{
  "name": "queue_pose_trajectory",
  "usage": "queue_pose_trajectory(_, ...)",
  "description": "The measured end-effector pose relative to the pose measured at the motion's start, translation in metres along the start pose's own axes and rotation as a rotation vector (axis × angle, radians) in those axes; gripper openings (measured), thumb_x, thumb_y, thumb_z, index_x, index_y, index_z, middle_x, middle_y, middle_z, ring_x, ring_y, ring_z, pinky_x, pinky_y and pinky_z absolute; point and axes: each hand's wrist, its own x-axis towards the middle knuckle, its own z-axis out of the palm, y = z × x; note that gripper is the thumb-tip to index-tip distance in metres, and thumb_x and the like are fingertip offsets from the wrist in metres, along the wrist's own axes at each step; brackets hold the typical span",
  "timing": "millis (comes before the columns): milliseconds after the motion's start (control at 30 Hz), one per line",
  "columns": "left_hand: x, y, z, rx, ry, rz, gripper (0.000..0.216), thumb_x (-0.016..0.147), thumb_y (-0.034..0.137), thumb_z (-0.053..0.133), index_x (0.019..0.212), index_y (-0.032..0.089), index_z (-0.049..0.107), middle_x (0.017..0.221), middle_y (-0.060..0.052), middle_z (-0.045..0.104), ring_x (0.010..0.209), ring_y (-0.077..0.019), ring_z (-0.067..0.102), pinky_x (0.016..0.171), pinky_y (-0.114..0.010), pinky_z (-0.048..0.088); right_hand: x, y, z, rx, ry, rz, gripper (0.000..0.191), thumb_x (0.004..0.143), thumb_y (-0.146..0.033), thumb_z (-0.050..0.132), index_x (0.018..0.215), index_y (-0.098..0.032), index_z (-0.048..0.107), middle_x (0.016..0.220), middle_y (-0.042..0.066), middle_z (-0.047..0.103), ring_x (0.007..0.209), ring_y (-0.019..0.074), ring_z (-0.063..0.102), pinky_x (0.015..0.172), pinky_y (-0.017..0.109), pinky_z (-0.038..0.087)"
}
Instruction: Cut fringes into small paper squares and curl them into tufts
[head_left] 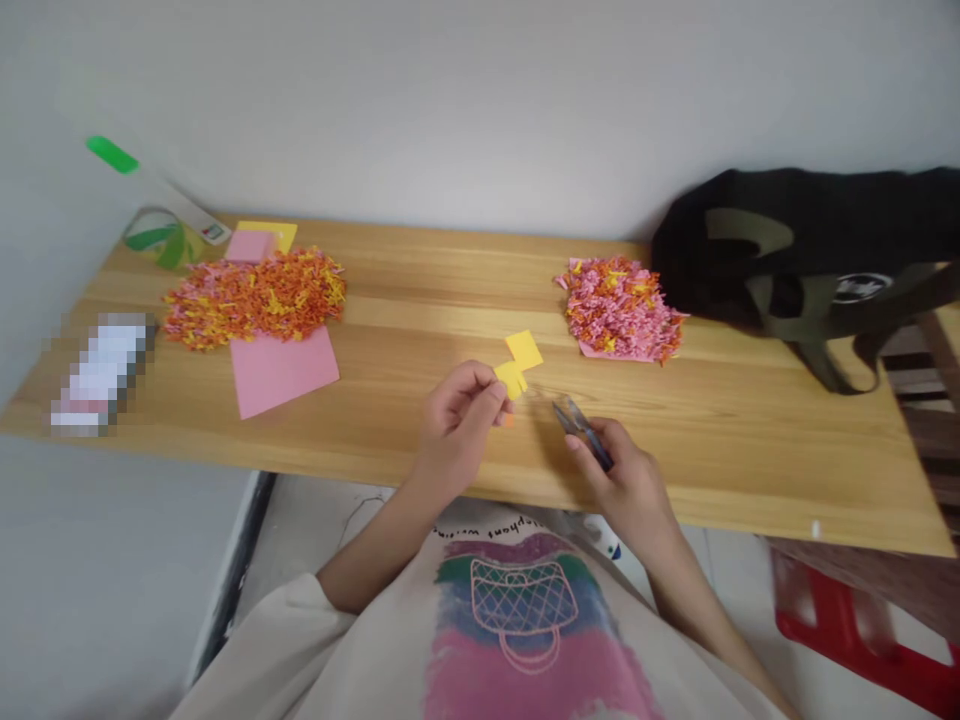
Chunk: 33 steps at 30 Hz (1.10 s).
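Pinching a small yellow paper piece (pixel 517 366) between thumb and fingertips, the left hand (pixel 459 415) lifts it just above the wooden table (pixel 420 300), slit edge turned toward the right hand (pixel 626 480), a hold that seems meant to keep the paper steady and within reach of the blades. That right hand is curled closed round small thread snips (pixel 581 430), tips pointing at the paper but apart from it. Heaps of orange, pink and yellow paper shreds (pixel 255 297) sit on a pink sheet (pixel 281 368) at the left, another shred pile (pixel 619 307) at the right beside a black bag (pixel 810 250). Lettering on the shirt (pixel 517 620) reads upside down and is too blurred to make out.
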Motion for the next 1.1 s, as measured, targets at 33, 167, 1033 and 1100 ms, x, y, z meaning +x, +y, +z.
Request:
queue_pose_trajectory(33, 0.001, -0.001, -0.001, -0.005, 0.004, -0.012, 0.016, 0.080, 0.022, 0.058, 0.065, 0.018, 0.051, 0.055, 0.005, 0.053, 0.051, -0.0078, 0.049, 0.054, -0.021, 0.042, 0.005, 0.008, -0.002, -0.029, 0.061, 0.026, 0.033, 0.074, -0.049, 0.065, 0.088, -0.020, 0.061, 0.061, 0.001, 0.057, 0.054, 0.0173, 0.048, 0.053, 0.028, 0.032)
queue_pose_trajectory(167, 0.003, -0.002, -0.003, 0.023, -0.020, -0.038, 0.016, 0.077, 0.021, 0.057, 0.063, 0.018, 0.052, 0.055, 0.004, 0.054, 0.052, -0.0084, 0.050, 0.053, -0.021, 0.042, 0.015, 0.026, -0.008, 0.028, 0.101, 0.053, 0.035, 0.065, -0.048, 0.071, 0.083, -0.020, 0.060, 0.058, 0.000, 0.055, 0.051, 0.0170, 0.046, 0.049, 0.027, 0.030)
queue_pose_trajectory(1033, -0.013, 0.017, 0.002, 0.441, -0.319, 0.108, 0.025, 0.092, 0.027, 0.045, 0.069, 0.018, 0.052, 0.063, 0.001, 0.052, 0.060, -0.0125, 0.047, 0.055, -0.025, 0.034, 0.003, -0.060, 0.005, 0.899, -0.113, 0.097, 0.023, 0.068, -0.034, 0.077, 0.070, -0.018, 0.061, 0.041, -0.010, 0.036, 0.035, 0.0047, 0.026, 0.035, 0.020, 0.020)
queue_pose_trajectory(1100, -0.012, 0.018, 0.003, 0.410, -0.345, 0.061, 0.027, 0.093, 0.030, 0.046, 0.070, 0.018, 0.053, 0.062, 0.002, 0.051, 0.060, -0.0121, 0.047, 0.055, -0.025, 0.034, 0.002, -0.061, 0.005, 0.882, -0.121, 0.106, 0.025, 0.066, -0.035, 0.079, 0.069, -0.018, 0.061, 0.040, -0.010, 0.036, 0.034, 0.0044, 0.026, 0.035, 0.020, 0.019)
